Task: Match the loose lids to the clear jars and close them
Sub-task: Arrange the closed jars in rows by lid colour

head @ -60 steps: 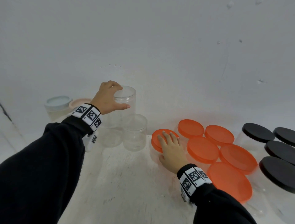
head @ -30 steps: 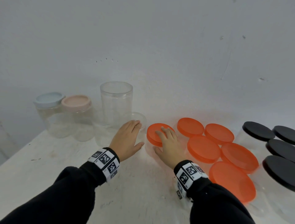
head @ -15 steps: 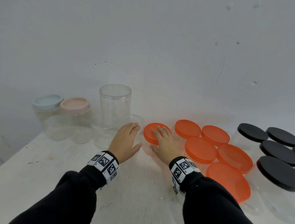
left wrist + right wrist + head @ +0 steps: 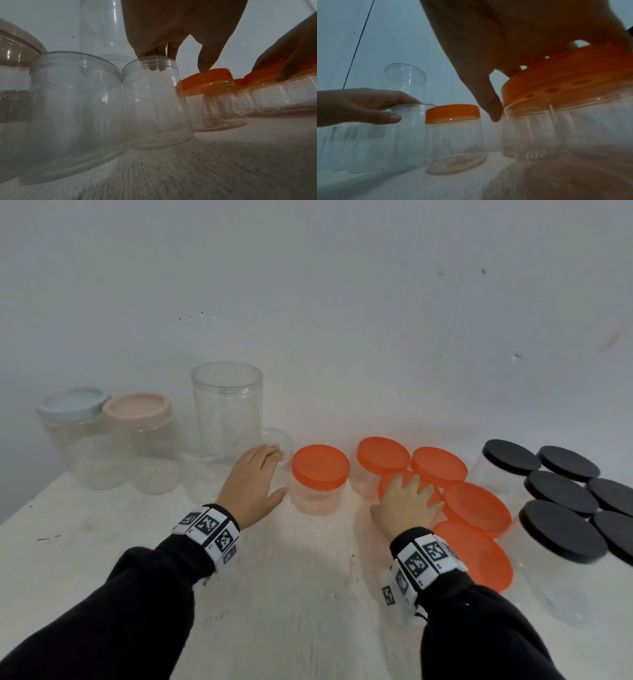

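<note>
Jars sit under both hands: left hand rests flat-fingered on an open jar (lidless), right hand spread over an orange lid.

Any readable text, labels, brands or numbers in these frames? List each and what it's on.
None readable.
Left wristband: black-and-white square code markers, plus tiny characters beside them, too small to read.
Right wristband: the same kind of markers and tiny print, also too small to read.
Orange lids, black lids, pink lid, blue lid and clear jars: no print or labels visible.
</note>
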`<state>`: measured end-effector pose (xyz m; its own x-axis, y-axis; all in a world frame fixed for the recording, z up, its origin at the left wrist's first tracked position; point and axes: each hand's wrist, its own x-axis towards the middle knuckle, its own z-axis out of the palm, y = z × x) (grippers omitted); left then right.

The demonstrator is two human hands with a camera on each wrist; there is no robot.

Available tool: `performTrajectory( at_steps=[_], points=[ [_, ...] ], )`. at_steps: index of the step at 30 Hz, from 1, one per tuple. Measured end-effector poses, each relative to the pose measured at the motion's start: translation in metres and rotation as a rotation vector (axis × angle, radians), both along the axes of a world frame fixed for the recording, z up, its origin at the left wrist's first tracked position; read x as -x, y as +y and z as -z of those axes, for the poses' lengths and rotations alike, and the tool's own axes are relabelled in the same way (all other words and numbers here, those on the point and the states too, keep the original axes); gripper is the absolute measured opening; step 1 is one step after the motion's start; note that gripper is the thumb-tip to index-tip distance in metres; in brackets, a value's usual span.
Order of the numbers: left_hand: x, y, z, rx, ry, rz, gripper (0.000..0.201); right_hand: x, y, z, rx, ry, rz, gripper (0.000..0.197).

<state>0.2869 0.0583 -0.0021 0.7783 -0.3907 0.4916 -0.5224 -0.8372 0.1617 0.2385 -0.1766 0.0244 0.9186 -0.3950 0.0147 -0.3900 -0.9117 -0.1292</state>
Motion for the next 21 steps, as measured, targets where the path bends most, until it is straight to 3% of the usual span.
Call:
performTrajectory(
  at_steps=[4, 10, 13, 18, 21],
  points=[
    [0.001, 0.000, -0.003, 0.016, 0.025, 0.007, 0.059, 0.013, 0.002, 0.000, 0.060, -0.030, -0.139, 0.051],
    [0.013, -0.004, -0.007, 0.137, 0.079, 0.094, 0.066, 0.044, 0.028, -0.003, 0.033, -0.050, -0.559, 0.064],
    [0.027, -0.019, -0.010, 0.279, 0.059, 0.217, 0.057, 0.058, 0.032, -0.006, -0.035, -0.004, -0.744, 0.073],
    [0.043, -0.040, -0.018, 0.391, 0.142, 0.285, 0.061, 0.078, 0.001, -0.017, -0.056, -0.060, -0.708, 0.071],
    [0.053, -0.046, -0.023, 0.254, 0.323, 0.317, 0.082, 0.088, -0.035, -0.020, -0.007, -0.095, -0.581, 0.063]
  ],
)
